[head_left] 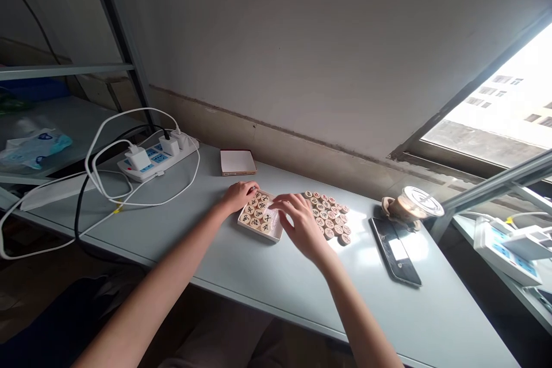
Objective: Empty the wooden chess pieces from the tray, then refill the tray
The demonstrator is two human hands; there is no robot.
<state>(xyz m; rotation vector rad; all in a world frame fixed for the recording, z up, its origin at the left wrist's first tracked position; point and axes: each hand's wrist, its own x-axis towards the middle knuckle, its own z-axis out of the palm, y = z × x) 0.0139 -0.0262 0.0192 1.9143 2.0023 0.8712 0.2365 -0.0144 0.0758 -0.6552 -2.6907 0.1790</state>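
Observation:
A shallow white box lies on the desk, partly filled with round wooden Chinese chess pieces in rows. My left hand is closed around the box's far left corner, with fingertips at its back edge. Over the box's right side hovers my right hand, its thumb and forefinger apart and no piece visible between them. Bare box floor shows under those fingertips. To the right of the box, more Chinese chess pieces lie loose in a close group, some hidden behind my right hand.
Behind the box sits its lid. A power strip with plugs and looping white cables occupies the left. At the right are a phone and a lidded cup. A wall runs along the back, and metal posts flank the desk.

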